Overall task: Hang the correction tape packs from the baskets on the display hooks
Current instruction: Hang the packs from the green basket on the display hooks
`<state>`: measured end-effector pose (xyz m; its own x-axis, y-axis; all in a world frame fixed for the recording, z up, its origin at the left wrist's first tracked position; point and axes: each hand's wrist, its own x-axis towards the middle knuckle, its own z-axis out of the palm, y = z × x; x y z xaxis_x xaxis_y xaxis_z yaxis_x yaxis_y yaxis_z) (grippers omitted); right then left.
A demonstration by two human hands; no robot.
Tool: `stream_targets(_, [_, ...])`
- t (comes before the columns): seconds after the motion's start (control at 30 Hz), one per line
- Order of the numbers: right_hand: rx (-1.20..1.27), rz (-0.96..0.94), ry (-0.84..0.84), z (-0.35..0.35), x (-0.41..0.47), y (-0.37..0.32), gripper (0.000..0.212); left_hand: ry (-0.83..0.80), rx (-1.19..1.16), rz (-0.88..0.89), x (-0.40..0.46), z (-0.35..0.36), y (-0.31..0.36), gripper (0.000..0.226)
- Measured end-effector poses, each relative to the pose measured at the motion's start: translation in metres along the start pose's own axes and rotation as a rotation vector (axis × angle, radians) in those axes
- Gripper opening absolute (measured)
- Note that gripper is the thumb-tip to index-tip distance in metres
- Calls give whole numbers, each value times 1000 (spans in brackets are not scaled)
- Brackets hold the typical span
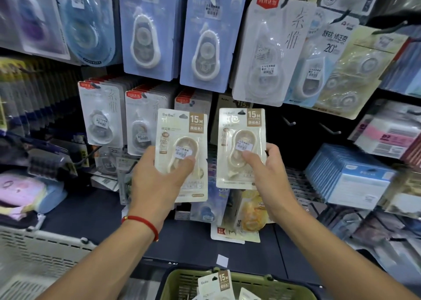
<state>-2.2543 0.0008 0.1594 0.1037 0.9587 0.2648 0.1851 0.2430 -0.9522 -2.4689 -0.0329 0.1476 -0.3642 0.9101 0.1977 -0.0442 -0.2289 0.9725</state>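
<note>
My left hand (157,174) grips a cream correction tape pack (182,126) marked 15M, held upright in front of the display. My right hand (266,165) grips a second cream pack (241,122) of the same kind, its hang hole level with a dark hook at the top; whether it sits on the hook I cannot tell. Two bare display hooks (289,122) stick out to the right of that pack. A green basket (173,281) at the bottom edge holds more cream packs (216,283).
Rows of hanging correction tape packs (148,31) fill the wall above and to both sides. A white crate (34,249) stands at lower left. Blue boxed stock (355,176) sits at right. Loose packs (246,217) lie on the dark shelf under my hands.
</note>
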Motion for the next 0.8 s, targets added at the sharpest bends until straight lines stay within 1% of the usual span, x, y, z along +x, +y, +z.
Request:
stream_targets(0.17, [-35, 8, 130, 5, -1, 14, 56, -19, 15, 72, 2, -1, -4, 29])
stream_targets(0.23, [-67, -5, 187, 9, -3, 24, 48, -26, 10, 68, 3, -1, -6, 32])
stream_targets(0.33, [-115, -19, 203, 21, 12, 38, 26, -59, 5, 47, 2, 1, -8, 37])
stream_targets(0.37, [-142, -4, 217, 28, 23, 41, 24, -72, 1, 47, 2, 2, -9, 38])
stream_targets(0.4, [-173, 22, 238, 34, 36, 44, 30, -81, -7, 52, 1, 3, -9, 39])
stream_targets(0.47, [-206, 101, 280, 44, 64, 47, 57, -87, -25, 70, 1, 5, -10, 38])
stream_targets(0.5, [-203, 151, 300, 48, 78, 48, 67, -86, -26, 77, 1, 6, -11, 36])
stream_targets(0.57, [-226, 251, 315, 49, 102, 50, 72, -96, -24, 85, 2, 7, -14, 34])
stream_targets(0.63, [-309, 346, 309, 47, 112, 51, 70, -118, -20, 89, 4, 7, -18, 35])
stream_targets(0.7, [-341, 357, 301, 45, 103, 48, 63, -154, -21, 81, 6, 8, -19, 42])
stream_targets(0.77, [-263, 230, 226, 41, 79, 39, 46, -197, -46, 50, 5, 10, -21, 47])
stream_targets(0.8, [-170, 156, 141, 37, 61, 32, 39, -215, -59, 33, 5, 12, -21, 46])
